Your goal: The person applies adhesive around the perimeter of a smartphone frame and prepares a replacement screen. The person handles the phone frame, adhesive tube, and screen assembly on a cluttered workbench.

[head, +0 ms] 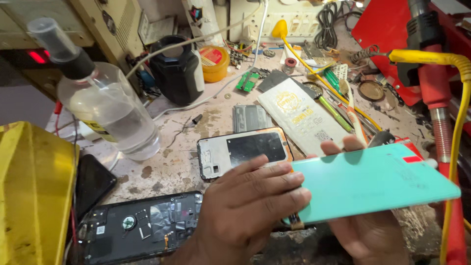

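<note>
Over the opened black phone [142,225], smooth flat teal back cover [373,184], left hand [245,216] fingers pressed together on top, right hand [368,230] pinching it from below.

Both hands raised together, left hand [245,206] fingers extended, right hand [368,230] cupped beneath.

Bright, even light falls from above, throwing soft shadows under both hands. Glare sits on the near-left bottle [105,105], which looks blurred. Wide-lens bending curves the edges.
</note>
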